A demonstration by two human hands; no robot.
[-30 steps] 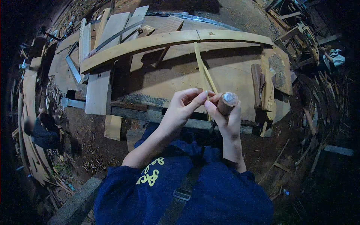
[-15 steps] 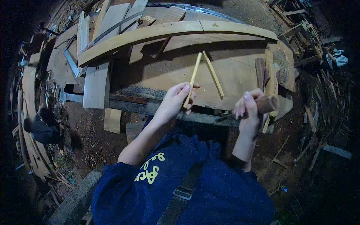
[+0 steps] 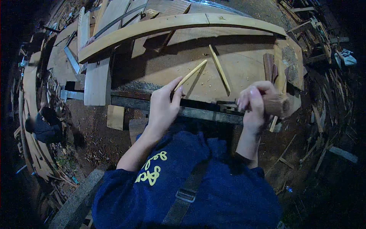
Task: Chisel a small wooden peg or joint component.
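Between the fingertips of my left hand (image 3: 164,101) is a thin, pale wooden stick (image 3: 191,73), tilted up to the right over the workbench (image 3: 171,74). Its lower end is hidden by my fingers. A second pale stick (image 3: 219,70) of similar thickness lies on the bench top, just beyond and to the right. My right hand (image 3: 257,105) is closed on a tool with a thick brown wooden handle (image 3: 277,105), whose butt points right. It is held at the near right of the bench; its working end is too dark and blurred to make out.
A long curved wooden beam (image 3: 183,22) spans the far side of the bench. Planks (image 3: 98,86) lie at its left, and a brown wood block (image 3: 268,66) stands at the right. A person (image 3: 46,124) is low at the far left. Scrap wood (image 3: 318,32) litters the ground.
My left hand has shifted left, and its stick has swung from nearly upright to a lower slant. My right hand stays near the bench's right edge with the brown handle.
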